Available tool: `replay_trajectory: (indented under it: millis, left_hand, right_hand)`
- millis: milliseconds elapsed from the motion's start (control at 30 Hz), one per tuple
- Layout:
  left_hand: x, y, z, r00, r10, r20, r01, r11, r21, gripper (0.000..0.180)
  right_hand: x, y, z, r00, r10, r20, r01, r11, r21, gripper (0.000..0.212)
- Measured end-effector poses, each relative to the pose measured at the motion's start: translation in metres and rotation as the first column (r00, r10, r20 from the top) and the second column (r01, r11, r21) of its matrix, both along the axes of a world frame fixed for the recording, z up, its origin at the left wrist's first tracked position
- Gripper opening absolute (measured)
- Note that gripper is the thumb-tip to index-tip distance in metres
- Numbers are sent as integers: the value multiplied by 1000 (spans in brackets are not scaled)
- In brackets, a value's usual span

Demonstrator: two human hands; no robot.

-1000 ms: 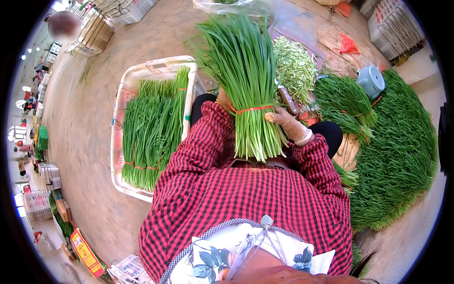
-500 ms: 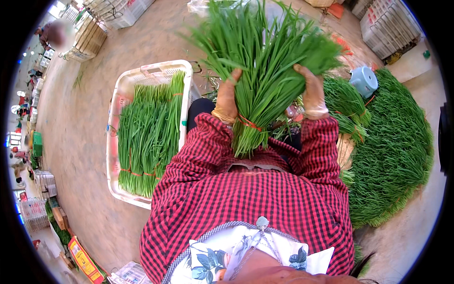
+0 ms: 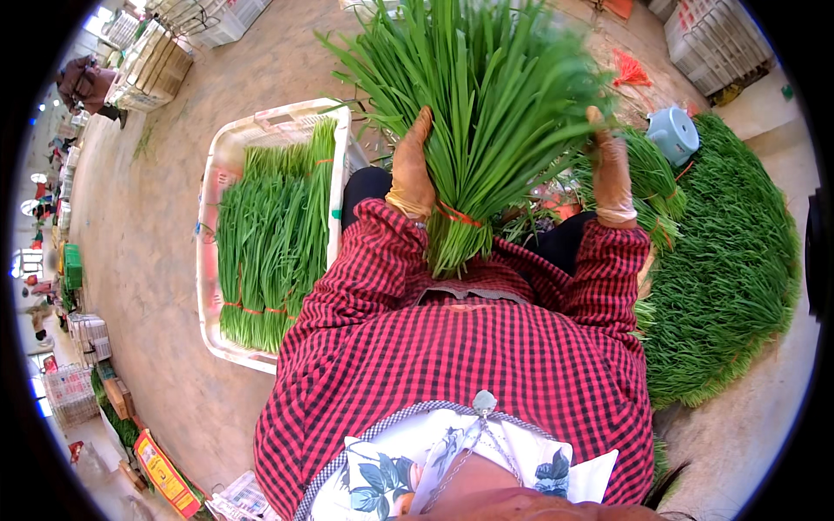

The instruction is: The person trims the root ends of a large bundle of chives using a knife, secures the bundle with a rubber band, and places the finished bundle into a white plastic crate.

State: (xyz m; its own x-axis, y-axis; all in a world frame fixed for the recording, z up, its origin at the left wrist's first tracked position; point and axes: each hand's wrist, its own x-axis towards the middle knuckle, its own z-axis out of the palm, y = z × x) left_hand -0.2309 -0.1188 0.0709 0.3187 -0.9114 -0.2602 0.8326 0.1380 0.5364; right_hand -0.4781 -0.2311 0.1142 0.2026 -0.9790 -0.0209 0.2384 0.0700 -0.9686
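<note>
Green flat-leaved bunch (image 3: 482, 113), bound near its base by a thin red band (image 3: 458, 214), was held to the right of the open white plastic crate (image 3: 287, 117), its leaves fanned out. It was judged light, limp toward the tips, firmer in the stalks, easily bruised and perhaps slippery if damp; the banded stalks were thought the safest place to be gripped. The left hand (image 3: 413, 169) was laid along the bunch's crate-facing side, fingers hidden behind leaves. The right hand (image 3: 612, 169) was placed at the side farther from the crate, blurred; whether either was closed could not be told. Some leaf tips were blurred, others cut off by the upper edge.
</note>
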Motion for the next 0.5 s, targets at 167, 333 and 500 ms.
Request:
replay_trajectory:
  millis: [167, 333, 500]
  left_hand:
    - [7, 2, 2, 999, 19, 46, -19, 1000, -10, 38]
    - [-4, -2, 10, 997, 39, 61, -39, 999, -1, 39]
    - [7, 1, 23, 997, 35, -63, -44, 989, -139, 39]
  right_hand:
    - [14, 30, 44, 776, -582, -243, 147, 542, -828, 16]
    - [61, 92, 60, 809, 191, -556, -581, 406, -705, 7]
    - [35, 93, 41, 404, 679, -613, -883, 465, -66, 32]
